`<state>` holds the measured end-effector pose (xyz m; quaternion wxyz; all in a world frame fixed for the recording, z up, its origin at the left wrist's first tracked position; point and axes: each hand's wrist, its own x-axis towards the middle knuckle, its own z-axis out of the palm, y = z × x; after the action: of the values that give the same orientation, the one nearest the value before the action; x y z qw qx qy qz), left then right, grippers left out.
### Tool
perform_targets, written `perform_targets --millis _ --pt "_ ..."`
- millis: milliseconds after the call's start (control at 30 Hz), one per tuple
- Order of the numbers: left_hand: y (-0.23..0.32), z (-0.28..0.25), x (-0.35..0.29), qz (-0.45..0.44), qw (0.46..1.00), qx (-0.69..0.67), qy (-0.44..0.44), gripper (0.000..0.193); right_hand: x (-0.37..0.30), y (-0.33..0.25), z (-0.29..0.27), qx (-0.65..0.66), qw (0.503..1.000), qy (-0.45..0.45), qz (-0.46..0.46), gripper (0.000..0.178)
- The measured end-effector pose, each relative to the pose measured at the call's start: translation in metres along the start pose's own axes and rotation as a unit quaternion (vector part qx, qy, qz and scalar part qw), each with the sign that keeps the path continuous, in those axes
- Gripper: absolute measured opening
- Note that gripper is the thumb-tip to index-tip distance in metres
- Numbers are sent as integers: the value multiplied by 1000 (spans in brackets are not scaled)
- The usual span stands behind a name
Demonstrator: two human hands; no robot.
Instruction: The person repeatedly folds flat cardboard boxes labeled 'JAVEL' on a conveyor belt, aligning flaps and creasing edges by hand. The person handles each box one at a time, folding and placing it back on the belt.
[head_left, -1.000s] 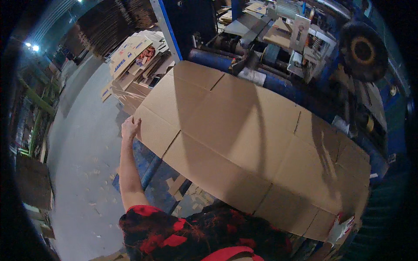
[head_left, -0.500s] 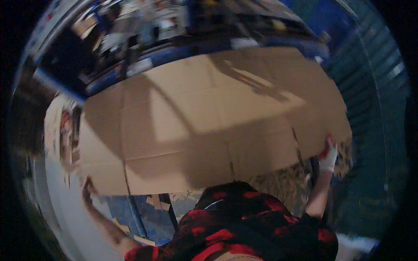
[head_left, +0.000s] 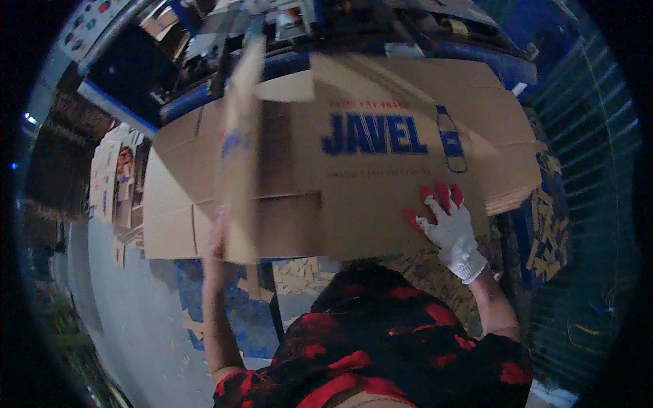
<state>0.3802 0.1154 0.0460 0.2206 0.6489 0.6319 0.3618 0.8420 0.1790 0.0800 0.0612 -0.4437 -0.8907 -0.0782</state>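
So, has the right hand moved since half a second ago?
Yes: the gloved right hand has moved leftward, away from the ridged wall, and is now over the printed cardboard.

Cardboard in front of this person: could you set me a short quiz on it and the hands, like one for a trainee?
1. Which hand wears the white glove with red fingertips?
2. True or false: the left hand is at the near end of the raised, blurred flap.
3. What is drawn in blue beside the big lettering on the printed panel?

Key:
1. The right hand.
2. True.
3. A bottle.
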Motion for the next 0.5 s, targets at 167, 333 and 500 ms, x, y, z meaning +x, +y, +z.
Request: perform_targets --millis 167,333,500 --pt "11 32 0 102 895 409 -149 61 8 -1 29 17 993 -35 108 38" --pt "15 31 -5 86 897 402 -165 61 7 15 25 -77 995 -34 -48 32" --pt "17 30 1 76 909 362 -193 70 5 20 31 -79 996 -40 -24 39"
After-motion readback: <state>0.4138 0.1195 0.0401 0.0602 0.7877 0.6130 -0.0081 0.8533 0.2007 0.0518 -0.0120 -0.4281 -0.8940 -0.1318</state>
